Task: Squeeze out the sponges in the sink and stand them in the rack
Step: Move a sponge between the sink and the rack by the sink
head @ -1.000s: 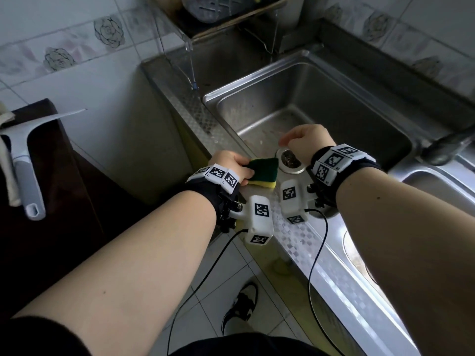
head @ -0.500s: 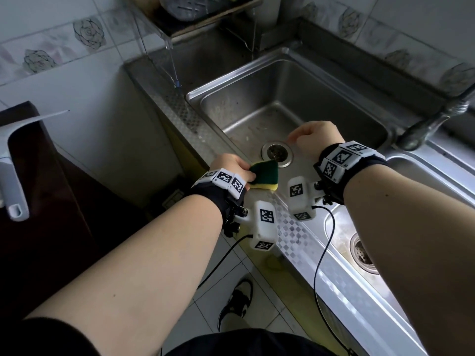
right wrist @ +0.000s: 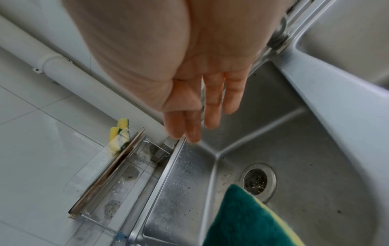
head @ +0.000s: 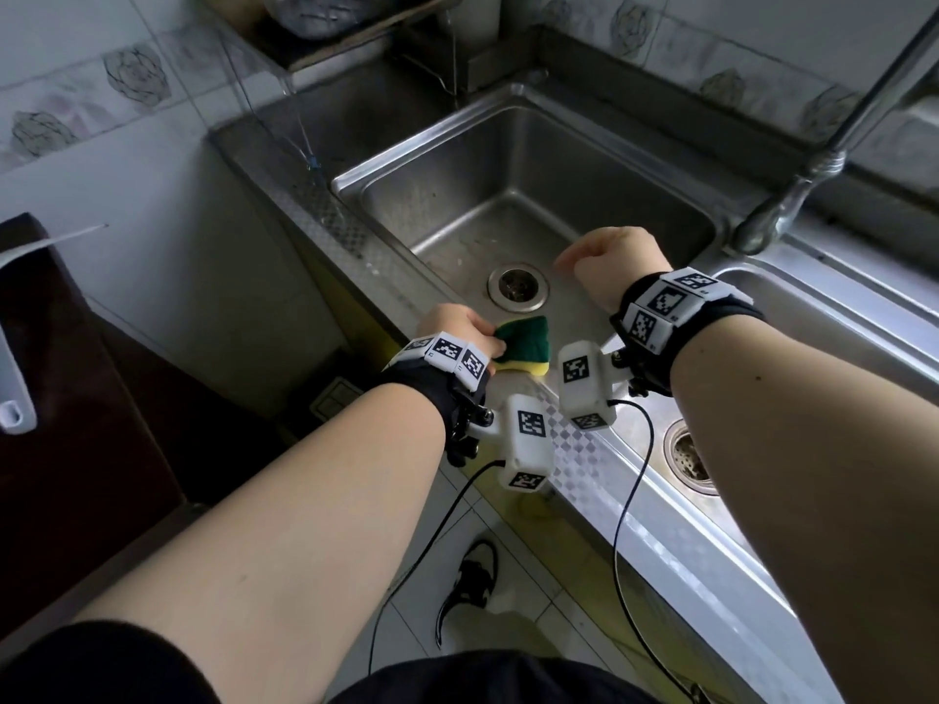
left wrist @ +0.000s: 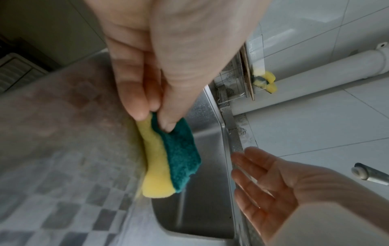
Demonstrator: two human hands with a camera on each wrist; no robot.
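My left hand (head: 460, 325) pinches one end of a yellow sponge with a green scouring face (head: 170, 343) (left wrist: 168, 158) between thumb and fingers. It hangs over the near edge of the steel sink (head: 508, 160), and a thin stream of water runs off its lower end. The same sponge (right wrist: 248, 221) shows at the bottom of the right wrist view. My right hand (head: 615, 261) (right wrist: 202, 106) hovers over the basin beside the drain (head: 518, 287), wet, fingers straight, holding nothing. Two yellow-green sponges (right wrist: 119, 138) (left wrist: 264, 81) stand in the clear rack (right wrist: 118, 169) by the wall.
A metal tap (head: 792, 190) rises at the right between this basin and a second basin (head: 691, 459). A white pipe (right wrist: 58, 66) runs along the tiled wall. A squeegee (head: 15, 348) lies on a dark cabinet at the left. Cables hang from both wrists.
My right hand has moved right, off the sponge and away from the drain, which now shows fully. The left hand still holds the sponge, now hanging lower. The head view has shifted.
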